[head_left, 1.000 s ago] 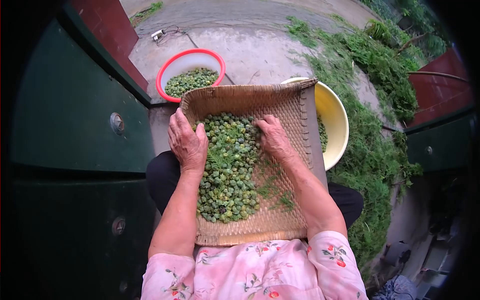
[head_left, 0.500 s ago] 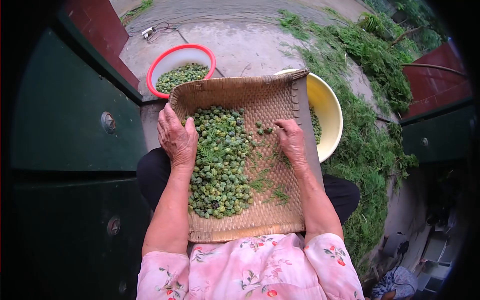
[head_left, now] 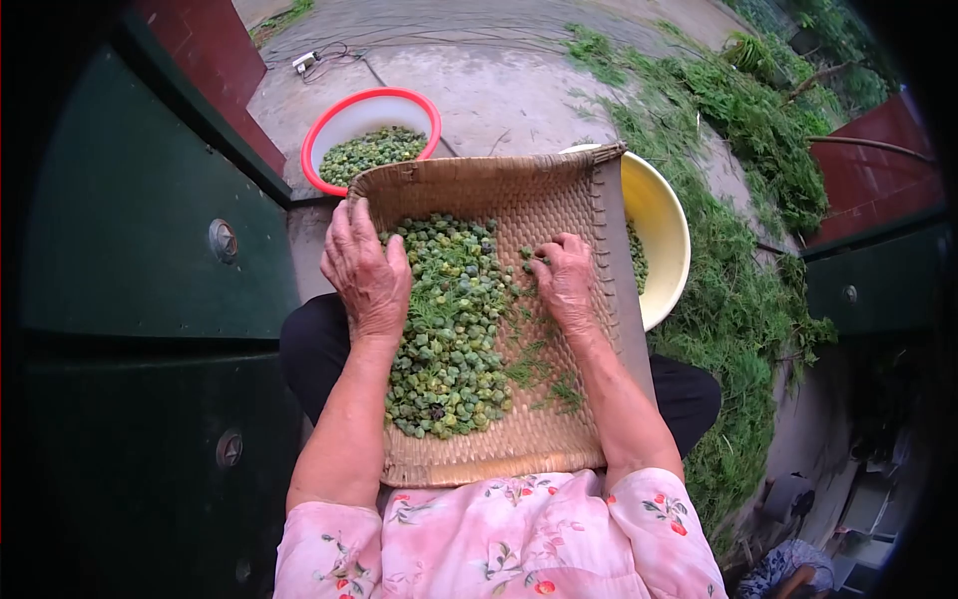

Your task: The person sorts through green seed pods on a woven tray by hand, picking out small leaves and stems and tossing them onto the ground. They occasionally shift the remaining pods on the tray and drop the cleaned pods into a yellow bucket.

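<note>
A woven basket tray [head_left: 559, 439] lies across my lap, with a long heap of small green cones [head_left: 449, 349] on its left half. My left hand [head_left: 367, 272] rests on the tray's left rim beside the heap, its fingers partly spread and the thumb near the cones. Over the tray's right part, my right hand [head_left: 565, 278] has its fingers curled down at a few loose cones; whether it grips one is hard to see. Bits of green leaf sprigs [head_left: 529, 365] lie on the bare weave between the heap and my right forearm.
Beyond the tray stands a red-rimmed basin [head_left: 433, 118] holding green cones. A yellow basin [head_left: 671, 240], also with cones, is at the right behind the tray. Cut green branches [head_left: 728, 339] cover the ground on the right. Another person [head_left: 793, 569] is at the lower right.
My right hand has moved slightly left and its fingers have curled in more at the loose cones. My left hand stays at the rim. The whole view has shifted a little.
</note>
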`<state>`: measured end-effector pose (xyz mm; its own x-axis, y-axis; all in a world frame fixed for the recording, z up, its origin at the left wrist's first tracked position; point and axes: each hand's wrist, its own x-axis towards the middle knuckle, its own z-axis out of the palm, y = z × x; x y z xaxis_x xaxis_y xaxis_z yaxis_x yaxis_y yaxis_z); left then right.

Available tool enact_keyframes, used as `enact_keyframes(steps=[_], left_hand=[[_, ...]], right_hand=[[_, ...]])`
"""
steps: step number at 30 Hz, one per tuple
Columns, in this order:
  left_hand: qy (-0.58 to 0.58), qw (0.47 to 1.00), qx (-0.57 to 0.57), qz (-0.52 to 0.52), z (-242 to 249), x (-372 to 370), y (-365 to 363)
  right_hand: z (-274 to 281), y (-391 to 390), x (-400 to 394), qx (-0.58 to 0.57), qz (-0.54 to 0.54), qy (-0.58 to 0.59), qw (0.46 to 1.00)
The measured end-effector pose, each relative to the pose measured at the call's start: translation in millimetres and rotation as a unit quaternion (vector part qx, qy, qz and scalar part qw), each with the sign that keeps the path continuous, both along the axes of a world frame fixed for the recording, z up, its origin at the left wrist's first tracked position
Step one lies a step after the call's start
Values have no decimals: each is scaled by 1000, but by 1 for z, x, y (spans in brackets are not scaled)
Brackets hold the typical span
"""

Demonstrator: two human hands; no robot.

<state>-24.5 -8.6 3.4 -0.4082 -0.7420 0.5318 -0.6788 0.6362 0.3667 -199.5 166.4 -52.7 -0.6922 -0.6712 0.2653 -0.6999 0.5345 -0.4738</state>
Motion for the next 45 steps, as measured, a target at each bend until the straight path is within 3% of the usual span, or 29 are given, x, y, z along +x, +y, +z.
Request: enact_keyframes(steps=[3, 6, 9, 12, 15, 18, 25, 35, 39, 40, 42, 45], left_hand=[[8, 998, -45, -50, 3, 1, 4], [22, 991, -57, -119, 7, 1, 8], [63, 974, -76, -205, 5, -3, 12], [64, 944, 16, -324, -5, -2, 17], [25, 919, 22, -393, 4, -4, 25], [8, 910, 0, -415, 8, -7, 31], [13, 876, 102, -471, 1, -7, 37], [2, 843, 137, -521, 3, -8, 44], [-25, 836, 119, -535, 7, -9, 49], [-2, 857, 93, -507, 4, -10, 45], [42, 893, 41, -446, -2, -12, 35], [49, 971, -41, -232, 3, -6, 13]], right_hand=[[-12, -8, 2, 35, -3, 67, 997], [-7, -5, 2, 12, 18, -19, 1000], [-6, 1, 3, -80, 15, -11, 997], [14, 3, 11, -104, -1, -79, 991], [40, -2, 30, -207, -8, -331, 921], [49, -6, 46, -252, 23, -426, 868], [50, -7, 61, -283, 52, -477, 831], [50, 4, 59, -406, -78, -595, 689], [46, 30, 32, -438, -118, -500, 738], [46, 36, 27, -442, -121, -482, 747], [46, 40, 24, -440, -117, -453, 767], [45, 41, 26, -421, -97, -433, 791]])
